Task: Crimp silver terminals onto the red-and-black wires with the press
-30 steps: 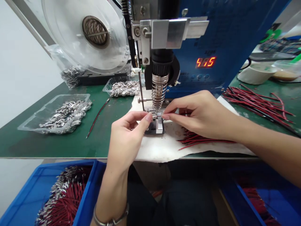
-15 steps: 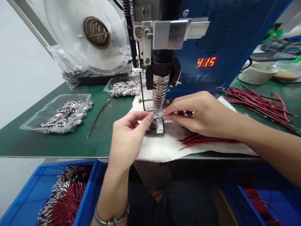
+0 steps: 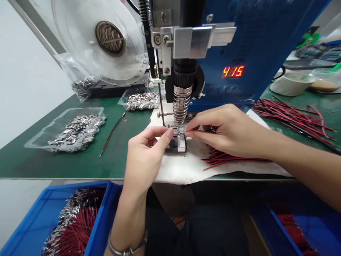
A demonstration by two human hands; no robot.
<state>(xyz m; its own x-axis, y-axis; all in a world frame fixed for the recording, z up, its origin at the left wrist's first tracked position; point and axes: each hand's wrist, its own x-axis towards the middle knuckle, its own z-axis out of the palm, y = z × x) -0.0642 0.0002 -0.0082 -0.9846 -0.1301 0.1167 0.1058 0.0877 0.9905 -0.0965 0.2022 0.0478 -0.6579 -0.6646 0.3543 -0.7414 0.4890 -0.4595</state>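
My left hand (image 3: 149, 149) pinches a small metal part (image 3: 176, 134) at the small fixture (image 3: 181, 142), under the spring-wrapped tip (image 3: 182, 103) of the blue machine (image 3: 255, 39). From the right, my right hand (image 3: 226, 131) has thumb and forefinger pressed together beside the fixture; what they hold is mostly hidden, perhaps a thin wire. Below the right hand, red and black wires (image 3: 229, 158) lie on a white cloth (image 3: 176, 170).
Clear trays of metal parts (image 3: 77, 131) (image 3: 142, 100) and a single red wire (image 3: 112, 134) are on the left. More wires (image 3: 293, 119) lie at the right. Blue bins (image 3: 102, 217) (image 3: 290, 234) stand below the table edge. A large reel (image 3: 77, 32) is behind.
Both hands stay almost in place at the fixture. The view has shifted very slightly.
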